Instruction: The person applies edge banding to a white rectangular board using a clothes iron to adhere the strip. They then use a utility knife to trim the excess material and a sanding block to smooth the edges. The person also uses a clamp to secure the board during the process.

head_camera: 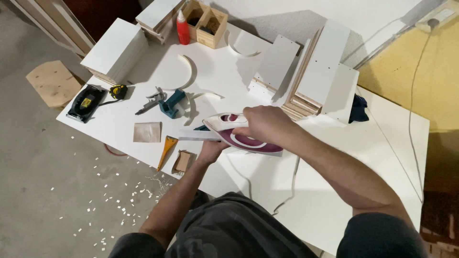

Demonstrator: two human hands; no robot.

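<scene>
My right hand grips the handle of a white and maroon clothes iron held low over the white worktable. Under the iron's tip lies a thin white strip on the edge of a white panel. My left hand reaches up from below and holds that panel just beneath the iron; its fingers are partly hidden by the iron. The iron's white cord trails down toward me.
Stacks of white boards stand at the back, with a wooden box and red glue bottle. A black sander, tape measure, blue clamp, orange scraper and sandpaper lie at left. White scraps litter the floor.
</scene>
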